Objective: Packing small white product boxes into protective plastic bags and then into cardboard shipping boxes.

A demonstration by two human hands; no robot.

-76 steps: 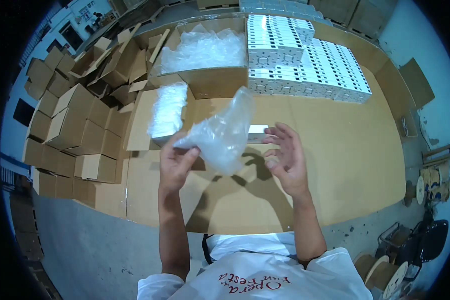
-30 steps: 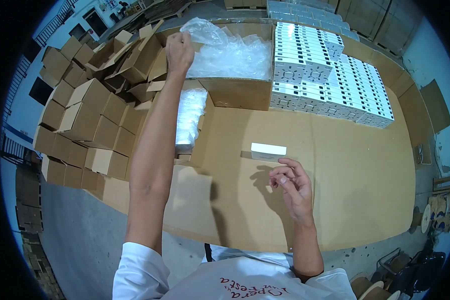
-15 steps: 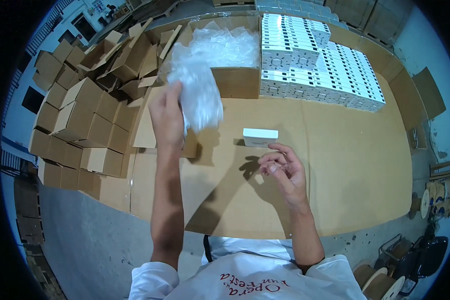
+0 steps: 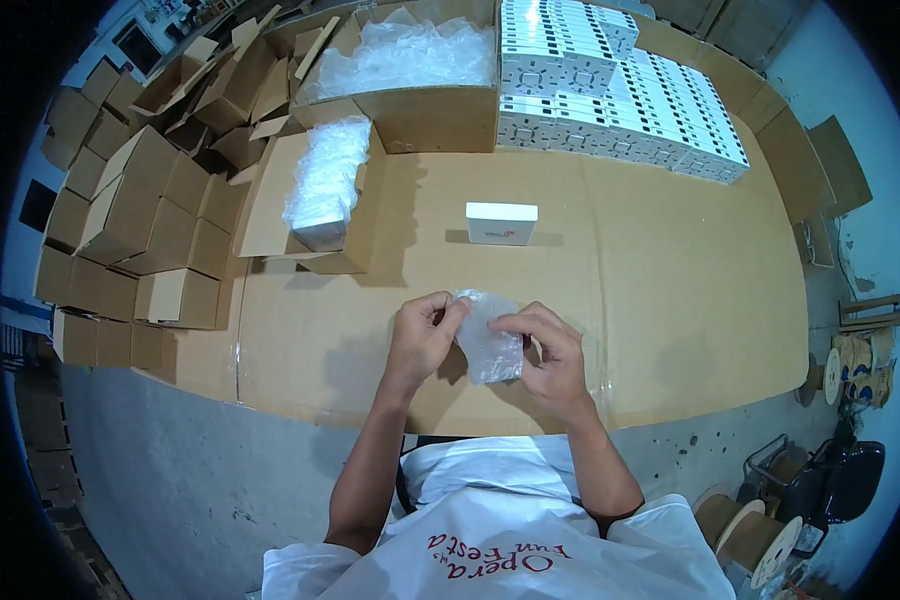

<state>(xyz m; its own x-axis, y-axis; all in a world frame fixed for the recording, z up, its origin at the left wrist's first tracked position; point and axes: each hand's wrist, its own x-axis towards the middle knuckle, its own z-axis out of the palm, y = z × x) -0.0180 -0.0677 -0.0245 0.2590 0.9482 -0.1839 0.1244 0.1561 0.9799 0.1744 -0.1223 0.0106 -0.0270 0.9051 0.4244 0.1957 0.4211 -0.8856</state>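
Above the cardboard surface (image 4: 700,300), left hand (image 4: 421,337) and right hand (image 4: 554,362) pinch 1 translucent bag (image 4: 488,347).

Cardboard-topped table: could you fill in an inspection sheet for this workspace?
Surface: brown cardboard sheet, creased.
Job's things: translucent plastic bag between the hands; small white box beyond it; open carton holding wrapped packages; stacked white boxes at back.
Clutter: brown cartons piled at left.
Hands: left hand pinches the bag; right hand touches it, grip unclear.
Cables: none clearly identifiable.
Surroundings: black chair, spools at lower right.
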